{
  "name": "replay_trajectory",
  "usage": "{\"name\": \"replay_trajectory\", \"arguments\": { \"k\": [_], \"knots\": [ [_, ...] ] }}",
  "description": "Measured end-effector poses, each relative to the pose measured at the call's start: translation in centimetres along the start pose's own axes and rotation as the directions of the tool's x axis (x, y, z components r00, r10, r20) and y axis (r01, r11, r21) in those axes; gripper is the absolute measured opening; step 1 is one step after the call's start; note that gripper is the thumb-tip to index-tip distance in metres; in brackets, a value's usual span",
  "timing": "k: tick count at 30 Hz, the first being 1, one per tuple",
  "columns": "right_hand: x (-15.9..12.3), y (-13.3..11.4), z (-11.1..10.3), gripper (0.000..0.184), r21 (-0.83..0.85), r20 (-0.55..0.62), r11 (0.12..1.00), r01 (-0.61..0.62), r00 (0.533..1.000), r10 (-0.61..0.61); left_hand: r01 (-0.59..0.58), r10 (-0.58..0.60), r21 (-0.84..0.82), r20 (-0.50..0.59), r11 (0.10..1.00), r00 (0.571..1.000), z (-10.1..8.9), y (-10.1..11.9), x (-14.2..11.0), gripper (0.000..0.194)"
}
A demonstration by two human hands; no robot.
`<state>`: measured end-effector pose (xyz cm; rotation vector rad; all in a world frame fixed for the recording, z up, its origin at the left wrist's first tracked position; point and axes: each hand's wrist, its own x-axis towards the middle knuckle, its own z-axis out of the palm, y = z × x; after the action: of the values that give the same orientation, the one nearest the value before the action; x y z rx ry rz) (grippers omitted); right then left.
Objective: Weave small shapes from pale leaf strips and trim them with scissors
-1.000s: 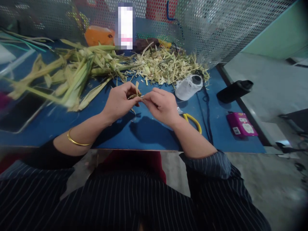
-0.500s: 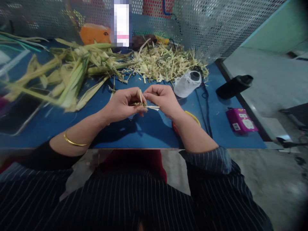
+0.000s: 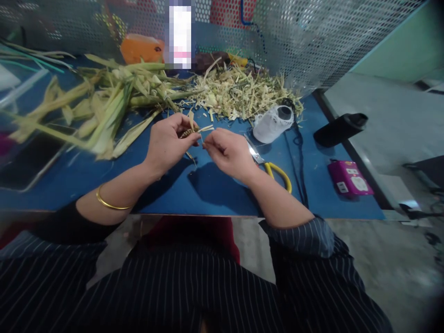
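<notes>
My left hand [image 3: 169, 142] is closed on a small braided piece of husk [image 3: 188, 133], with pale strip ends sticking out past the fingers. My right hand [image 3: 231, 153] is pinched just to its right, at the end of a thin pale strand [image 3: 202, 138] that runs from the braid. Whether that strand is thread or husk fibre cannot be made out. Beside my right wrist lie scissors [image 3: 277, 175] with yellow handles, partly covered by the hand. A cone of white thread [image 3: 272, 124] lies tilted behind them.
Long corn husks [image 3: 111, 106] are heaped at the left, next to a pile of shredded husk bits [image 3: 239, 95]. A black cylinder [image 3: 340, 129] and a purple box [image 3: 350, 178] stand at the right of the blue table [image 3: 166, 203]. A dark cord [image 3: 300, 162] runs near the scissors. Perforated mesh [image 3: 298, 41] rises behind.
My left hand has moved slightly left and up with the braid, whose strip ends now tilt upward. My right hand has shifted a little lower, drawing the strand; the scissors show more.
</notes>
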<state>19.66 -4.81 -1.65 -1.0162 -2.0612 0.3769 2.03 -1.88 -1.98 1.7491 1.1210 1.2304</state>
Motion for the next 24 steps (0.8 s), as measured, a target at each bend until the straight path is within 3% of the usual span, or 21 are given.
{"name": "replay_trajectory", "arguments": {
  "k": [2, 4, 7, 10, 14, 17, 20, 22, 24],
  "knots": [
    [-0.1, -0.1, -0.3, 0.018, 0.006, -0.027, 0.996, 0.090, 0.996, -0.090, 0.003, -0.004, 0.015, 0.059, 1.000, 0.998, -0.1, -0.1, -0.1, 0.017],
    [0.0, 0.0, -0.6, 0.018, 0.026, -0.060, 0.995, 0.097, 0.994, -0.095, -0.002, 0.000, 0.013, 0.155, 1.000, 0.988, -0.1, 0.1, -0.3, 0.014],
    [0.3, 0.7, -0.9, 0.021, 0.076, -0.087, 0.997, -0.009, 0.996, 0.016, 0.023, -0.002, -0.056, 0.347, 0.998, 0.938, -0.1, 0.6, -0.6, 0.013],
    [0.7, 1.5, -0.8, 0.021, 0.202, 0.004, 0.963, -0.181, 0.983, 0.184, 0.069, 0.002, -0.141, 0.449, 0.988, 0.893, 0.0, 1.3, -0.8, 0.017],
    [0.8, 2.1, -0.3, 0.023, 0.434, 0.257, 0.778, -0.454, 0.890, 0.376, 0.066, 0.004, -0.187, 0.353, 0.980, 0.936, 0.2, 1.7, -0.7, 0.022],
    [0.7, 2.1, 0.1, 0.024, 0.509, 0.319, 0.672, -0.538, 0.843, 0.433, 0.070, -0.026, -0.216, 0.201, 0.974, 0.979, 0.4, 1.3, -0.5, 0.027],
    [0.5, 1.6, 0.3, 0.023, 0.423, 0.269, 0.756, -0.499, 0.866, 0.421, 0.085, -0.069, -0.213, 0.084, 0.973, 0.994, 0.4, 0.6, -0.2, 0.028],
    [0.4, 1.1, 0.2, 0.023, 0.272, 0.167, 0.895, -0.353, 0.934, 0.317, 0.069, -0.066, -0.168, 0.021, 0.983, 0.998, 0.4, 0.2, 0.0, 0.028],
    [0.2, 0.6, 0.1, 0.021, 0.111, 0.074, 0.985, -0.136, 0.989, 0.128, 0.045, -0.046, -0.112, -0.005, 0.993, 0.999, 0.2, -0.1, 0.0, 0.027]
  ]
}}
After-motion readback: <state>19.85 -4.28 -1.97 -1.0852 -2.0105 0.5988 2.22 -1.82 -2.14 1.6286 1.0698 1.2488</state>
